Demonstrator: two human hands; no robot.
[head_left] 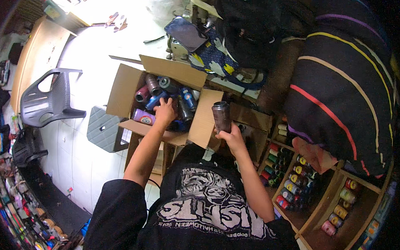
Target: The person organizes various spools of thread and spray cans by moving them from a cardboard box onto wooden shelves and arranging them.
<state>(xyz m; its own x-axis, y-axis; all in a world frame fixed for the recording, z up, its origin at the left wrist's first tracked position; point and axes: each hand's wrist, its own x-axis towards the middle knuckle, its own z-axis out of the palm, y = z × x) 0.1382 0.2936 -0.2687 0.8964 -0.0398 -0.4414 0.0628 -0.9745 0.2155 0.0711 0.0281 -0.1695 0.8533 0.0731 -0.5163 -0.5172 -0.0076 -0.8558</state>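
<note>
My right hand (229, 136) is closed around a dark brown thread spool (221, 115). It holds the spool upright, just right of an open cardboard box (121, 90). Over the box, my left hand (165, 110) reaches in with its fingers apart, at a blue spool (155, 101). Whether the fingertips press on that spool is hard to tell. Around it in the box lie several more spools: a purple one (142, 116) at the near left, a dark red one (142, 94), a grey one (168, 83) and another blue one (188, 98).
A second open box (250, 117) sits to the right, partly behind my right hand. Wooden shelves (324, 208) with rows of coloured spools stand at the lower right. Left are a grey stool (104, 128) and a dark plastic chair (52, 100). Striped dark fabric (337, 91) bulges at the upper right.
</note>
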